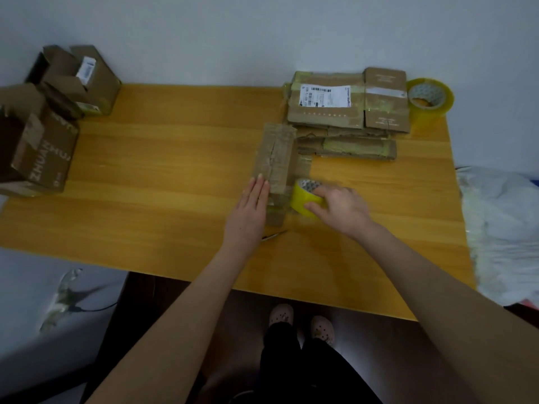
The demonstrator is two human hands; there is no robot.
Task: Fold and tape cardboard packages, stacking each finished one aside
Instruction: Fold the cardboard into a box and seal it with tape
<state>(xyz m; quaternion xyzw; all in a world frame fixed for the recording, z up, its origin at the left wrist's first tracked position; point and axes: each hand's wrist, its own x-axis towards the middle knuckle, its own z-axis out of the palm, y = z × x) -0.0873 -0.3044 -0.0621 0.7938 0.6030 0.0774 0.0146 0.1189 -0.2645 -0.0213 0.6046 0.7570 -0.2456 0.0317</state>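
Left hand (252, 205) flat on the package (275, 164), right hand (339, 208) gripping the tape (303, 199).

The package, a narrow flattened bundle of cardboard, lies lengthwise right of the middle of the table (145, 170). The left hand's fingers are straight and pressed together, laid against the package's near left edge. The right hand curls thumb and fingers round the yellow tape, which stands on edge touching the package's near right side. Just behind and to the right sits the stack (347, 112) of taped flat packages, with a spare roll (430, 97) beside it at the far right corner. Scissors (274, 235) (mostly hidden by the left wrist) lie near the package's near end. Open boxes (38, 147) stand at the table's left end.
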